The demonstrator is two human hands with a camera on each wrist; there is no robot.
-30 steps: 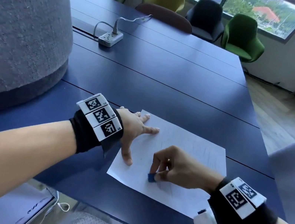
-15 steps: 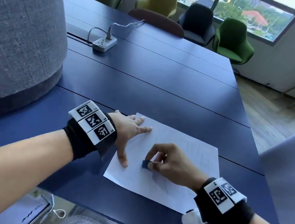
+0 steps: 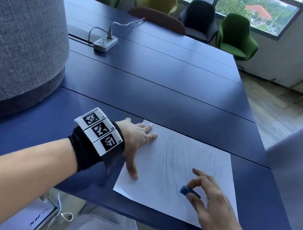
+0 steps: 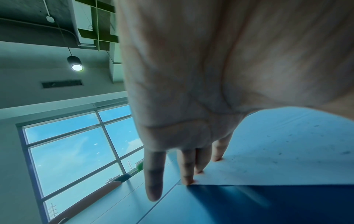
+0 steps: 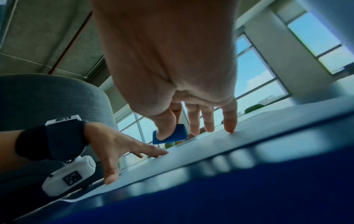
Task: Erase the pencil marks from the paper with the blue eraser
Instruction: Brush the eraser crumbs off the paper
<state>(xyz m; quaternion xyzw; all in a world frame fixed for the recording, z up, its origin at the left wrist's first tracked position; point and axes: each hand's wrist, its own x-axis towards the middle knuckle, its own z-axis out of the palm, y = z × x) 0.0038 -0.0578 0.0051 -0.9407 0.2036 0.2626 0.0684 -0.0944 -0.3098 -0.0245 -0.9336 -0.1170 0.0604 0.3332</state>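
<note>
A white sheet of paper [image 3: 179,159] with faint pencil strokes [image 3: 170,164] lies near the front edge of the dark blue table [image 3: 169,97]. My left hand [image 3: 140,151] lies flat, fingers spread, on the sheet's left edge; in the left wrist view its fingertips [image 4: 188,180] press the paper's [image 4: 277,151] corner. My right hand [image 3: 193,191] pinches the small blue eraser [image 3: 186,191] between thumb and forefinger over the sheet's right half. In the right wrist view the eraser [image 5: 169,135] sits just above the paper [image 5: 229,145], with the little finger touching the sheet.
A large grey upholstered form [image 3: 20,32] rises on the table's left. A white power strip [image 3: 105,43] with its cable lies further back. A pale grey panel [image 3: 301,170] stands at the right. Coloured chairs [image 3: 236,34] line the far end.
My right hand has carried the eraser from the sheet's lower middle to its right half and its free fingers have spread out. The left hand keeps pressing the same edge.
</note>
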